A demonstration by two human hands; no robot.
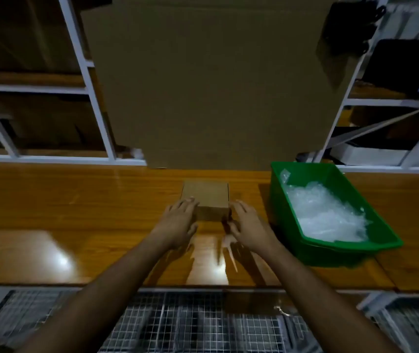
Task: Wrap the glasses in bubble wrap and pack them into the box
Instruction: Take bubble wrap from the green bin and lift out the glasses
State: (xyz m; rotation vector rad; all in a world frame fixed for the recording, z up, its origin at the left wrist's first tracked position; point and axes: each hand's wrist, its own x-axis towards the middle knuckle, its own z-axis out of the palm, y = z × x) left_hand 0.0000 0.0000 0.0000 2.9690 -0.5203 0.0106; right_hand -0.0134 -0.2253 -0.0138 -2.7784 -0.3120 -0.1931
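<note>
Two hands, the left hand [178, 222] and right hand [248, 226], lay flat with straight fingers against the sides of the shut box [207, 202] between them, so it could slip if lifted.

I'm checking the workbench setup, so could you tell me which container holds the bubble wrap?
The green plastic bin, right of the hands, holds the bubble wrap; the small cardboard box is closed.

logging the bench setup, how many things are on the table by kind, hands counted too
box: 1, small, shut, brown
green bin: 1
bubble wrap pile in the bin: 1
cardboard sheet standing at the back: 1
hands: 2, left hand and right hand, one at each side of the box
glasses: 0 in view
Total: 6
</note>
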